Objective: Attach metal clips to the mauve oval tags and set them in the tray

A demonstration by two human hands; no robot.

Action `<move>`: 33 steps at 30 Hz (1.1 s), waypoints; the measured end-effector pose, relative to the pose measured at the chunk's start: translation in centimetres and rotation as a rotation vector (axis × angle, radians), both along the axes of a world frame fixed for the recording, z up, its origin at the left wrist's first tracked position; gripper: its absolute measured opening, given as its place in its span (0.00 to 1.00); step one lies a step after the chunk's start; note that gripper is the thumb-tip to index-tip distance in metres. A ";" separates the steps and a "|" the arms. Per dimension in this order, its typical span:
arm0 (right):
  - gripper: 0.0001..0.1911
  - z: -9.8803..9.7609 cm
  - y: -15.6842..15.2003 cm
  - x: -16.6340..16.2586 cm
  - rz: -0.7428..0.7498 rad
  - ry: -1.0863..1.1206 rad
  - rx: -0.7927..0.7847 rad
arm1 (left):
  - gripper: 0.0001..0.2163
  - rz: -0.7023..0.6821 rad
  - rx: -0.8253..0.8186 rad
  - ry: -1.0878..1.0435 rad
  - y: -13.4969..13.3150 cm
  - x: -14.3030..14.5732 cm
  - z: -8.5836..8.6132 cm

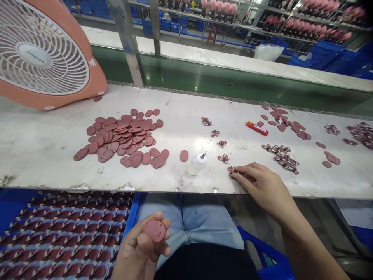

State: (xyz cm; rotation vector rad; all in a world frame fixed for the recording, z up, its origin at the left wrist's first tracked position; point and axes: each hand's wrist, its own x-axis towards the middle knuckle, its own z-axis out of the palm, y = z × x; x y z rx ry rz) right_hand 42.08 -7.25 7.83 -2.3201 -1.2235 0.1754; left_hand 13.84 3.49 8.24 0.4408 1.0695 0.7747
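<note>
Over my lap, my left hand (145, 243) is closed around a reddish-brown oval disc (154, 230) with small dark holes; a second disc seems to overlap it. My right hand (259, 184) rests at the table's front edge, thumb and fingertips pinching a small brown-and-white figurine (231, 170). Beyond those fingers, several similar little figurines (223, 158) lie in a loose line. Left of them stands a white squeeze bottle (197, 163) with a thin metal tip, and beside it lies a single oval disc (183, 156).
A large pile of oval discs (125, 134) covers the left-centre table. An orange fan (96, 74) stands far left. Rightward lie a red packet (257, 128), more discs (281, 120) and figurine clusters (285, 161). Below left, a blue crate (134, 212) holds rows of assembled pieces.
</note>
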 end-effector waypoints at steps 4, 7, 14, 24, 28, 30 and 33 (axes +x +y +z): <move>0.13 0.5 -0.8 -0.9 0.014 0.086 0.084 | 0.23 -0.055 -0.064 -0.026 -0.5 -0.1 0.7; 0.13 1.6 -0.8 -3.3 0.092 0.229 0.179 | 0.23 -0.140 -0.092 -0.081 -1.0 -0.3 0.9; 0.06 4.9 3.0 -10.1 0.561 0.702 0.224 | 0.22 -0.364 -0.039 -0.263 -1.2 -0.9 -0.6; 0.06 4.7 4.3 -10.9 0.762 0.601 0.183 | 0.17 -0.441 0.012 -0.343 -1.3 -1.4 -0.9; 0.06 5.0 4.3 -10.7 0.797 0.558 0.163 | 0.18 -0.445 0.000 -0.319 -1.3 -1.3 -1.0; 0.07 5.1 4.3 -10.5 0.815 0.530 0.160 | 0.18 -0.444 -0.005 -0.315 -1.3 -1.2 -1.0; 0.07 5.2 4.4 -10.4 0.845 0.505 0.137 | 0.19 -0.455 -0.015 -0.308 -1.2 -1.1 -1.0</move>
